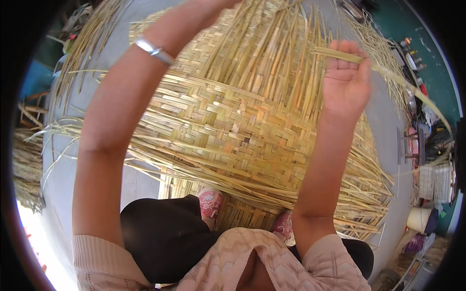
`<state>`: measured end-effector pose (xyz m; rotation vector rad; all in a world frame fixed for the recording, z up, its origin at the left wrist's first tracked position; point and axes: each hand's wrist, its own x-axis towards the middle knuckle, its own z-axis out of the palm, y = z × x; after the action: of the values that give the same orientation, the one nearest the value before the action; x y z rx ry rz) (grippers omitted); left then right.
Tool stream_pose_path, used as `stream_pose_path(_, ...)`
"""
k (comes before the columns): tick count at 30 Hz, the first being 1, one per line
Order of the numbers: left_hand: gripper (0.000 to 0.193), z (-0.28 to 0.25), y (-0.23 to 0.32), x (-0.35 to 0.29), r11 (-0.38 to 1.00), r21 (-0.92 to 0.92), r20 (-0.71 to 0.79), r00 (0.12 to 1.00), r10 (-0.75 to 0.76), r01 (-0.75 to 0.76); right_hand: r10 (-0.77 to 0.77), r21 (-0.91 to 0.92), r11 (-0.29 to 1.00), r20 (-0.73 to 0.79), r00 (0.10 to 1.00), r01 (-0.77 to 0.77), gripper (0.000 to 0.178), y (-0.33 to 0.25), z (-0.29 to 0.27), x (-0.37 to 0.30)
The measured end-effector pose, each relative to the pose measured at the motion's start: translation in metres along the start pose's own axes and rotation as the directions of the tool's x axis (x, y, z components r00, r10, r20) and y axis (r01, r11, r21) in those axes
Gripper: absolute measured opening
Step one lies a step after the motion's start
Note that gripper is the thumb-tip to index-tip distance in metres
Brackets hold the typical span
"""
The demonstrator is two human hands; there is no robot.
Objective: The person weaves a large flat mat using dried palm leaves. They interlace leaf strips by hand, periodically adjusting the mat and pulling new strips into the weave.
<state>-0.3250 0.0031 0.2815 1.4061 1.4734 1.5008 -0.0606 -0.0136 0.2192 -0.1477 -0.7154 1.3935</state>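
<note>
A large mat of flat, yellow-green split strips [233,131], woven in a herringbone pattern, spreads under my arms. Many loose strip ends fan from its far side and both flanks. My right hand [347,80] is raised over the mat's far right part, palm showing. A long pale strip [405,83] lies across its bent fingers by the thumb and arches away to the right. My left hand [211,8] reaches to the far edge of the view, above the mat; its fingers are cut off, so what it touches is hidden. A silver bracelet [153,51] circles that forearm.
Loose strips [90,53] lie on the grey floor at the far left, more [376,48] at far right. Bundled stalks [26,165] stand at the left edge. Along the right wall are a white basket [436,182] and a pale bucket [420,219]. My shoes [210,202] rest on the mat's near side.
</note>
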Motion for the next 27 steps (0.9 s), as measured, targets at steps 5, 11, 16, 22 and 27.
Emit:
stream_pose_path(5,0.052,-0.110,-0.043,0.018,0.737,0.604,-0.279,0.786,0.552,-0.303,0.177,-0.080,0.953,-0.635,0.752,-0.291,0.019,0.048,-0.092,-0.065)
stream_pose_path(11,0.084,-0.200,-0.196,-0.009,0.610,0.647,-0.749,0.531,0.396,0.457,0.769,0.033,0.281,-0.606,0.205,-0.959,0.038,0.124,-0.117,-0.184)
stream_pose_path(16,0.057,-0.114,-0.288,-0.104,0.776,-0.243,-0.046,0.793,-0.608,0.582,0.778,-0.466,0.010,-0.553,0.300,-0.884,0.038,0.141,-0.118,-0.169)
stream_pose_path(22,0.057,-0.039,-0.309,-0.111,0.417,-0.603,0.038,0.547,-0.836,0.680,0.563,-0.898,-0.402,-0.395,0.726,-0.176,0.028,0.139,-0.172,-0.066)
stream_pose_path(27,0.051,-0.035,-0.330,-0.103,0.443,-0.683,0.048,0.641,-0.766,0.580,0.743,-0.829,-0.520,-0.321,0.587,0.205,0.023,0.148,-0.200,-0.037)
